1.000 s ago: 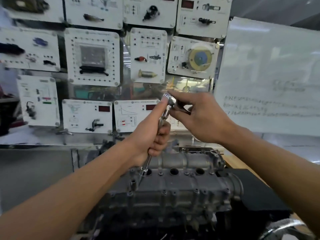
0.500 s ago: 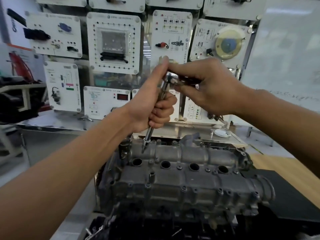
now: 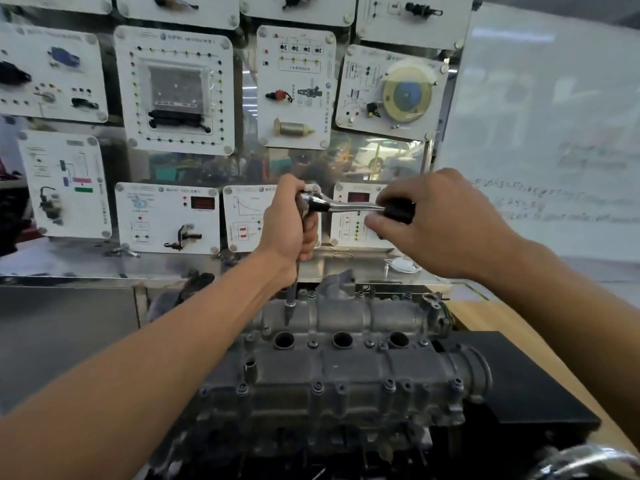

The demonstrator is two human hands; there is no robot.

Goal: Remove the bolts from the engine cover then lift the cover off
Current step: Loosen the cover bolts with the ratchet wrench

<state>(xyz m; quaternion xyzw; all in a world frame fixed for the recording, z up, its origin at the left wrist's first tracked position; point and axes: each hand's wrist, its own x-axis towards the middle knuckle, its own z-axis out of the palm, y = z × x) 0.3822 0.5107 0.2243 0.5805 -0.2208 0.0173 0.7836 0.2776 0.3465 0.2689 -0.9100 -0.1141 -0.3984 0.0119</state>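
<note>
— Left hand (image 3: pixel 289 220) first: what does it hold?
— Its fingers are curled round an upright extension bar (image 3: pixel 291 299), just under the head of a ratchet (image 3: pixel 343 204). The right hand (image 3: pixel 440 223) grips the ratchet's black handle, which lies level and points right.
— And the engine cover (image 3: pixel 346 375)?
— Below both hands and nearer the viewer, its long axis running left to right. Bolts (image 3: pixel 317 386) dot its near edge. The bar points straight down at the cover's far left part, and the left hand is the nearer one to that spot. Whether the tip sits on a bolt, I cannot tell.
</note>
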